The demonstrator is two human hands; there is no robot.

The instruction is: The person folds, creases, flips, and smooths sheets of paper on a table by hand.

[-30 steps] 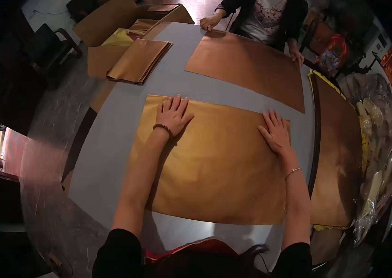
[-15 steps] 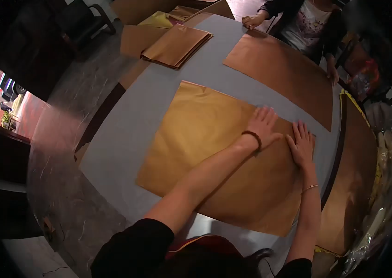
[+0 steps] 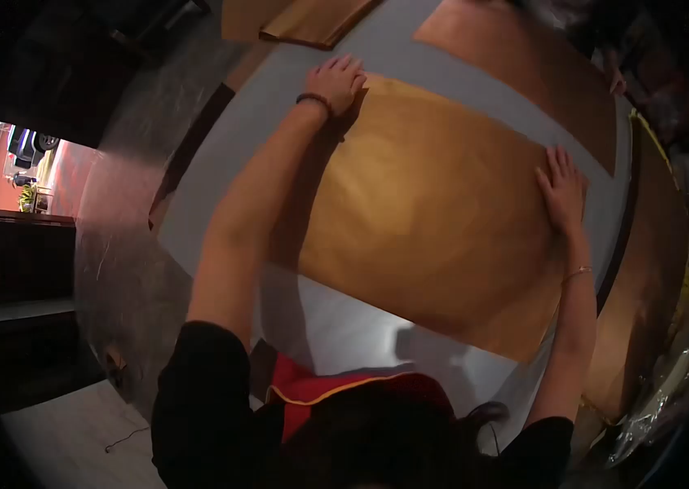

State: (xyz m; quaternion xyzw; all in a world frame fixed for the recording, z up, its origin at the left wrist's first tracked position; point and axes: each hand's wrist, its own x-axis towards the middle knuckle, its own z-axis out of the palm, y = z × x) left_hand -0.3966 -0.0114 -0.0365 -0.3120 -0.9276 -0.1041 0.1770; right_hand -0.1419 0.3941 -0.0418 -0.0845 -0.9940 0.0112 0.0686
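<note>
A golden-brown sheet [image 3: 434,212] lies flat on the grey table [image 3: 222,179] in front of me. At the sheet's far left corner is my left hand [image 3: 336,84], a dark beaded bracelet on its wrist. Its fingers are slightly bent and close together, and whatever lies under them is hidden. My right hand [image 3: 561,189] rests flat near the far right corner, fingers spread, with a thin bracelet on the wrist. Nothing is gripped in the right hand.
Across the table lies another brown sheet [image 3: 532,73], with a co-worker's hand [image 3: 618,81] near its right end. A folded brown stack [image 3: 320,20] sits at the far left. Brown material with a yellow edge [image 3: 646,269] and clear plastic [image 3: 662,399] are at the right.
My left hand has swept from the right part of the sheet to its far left corner. My right hand stays near the far right corner. The view has shifted.
</note>
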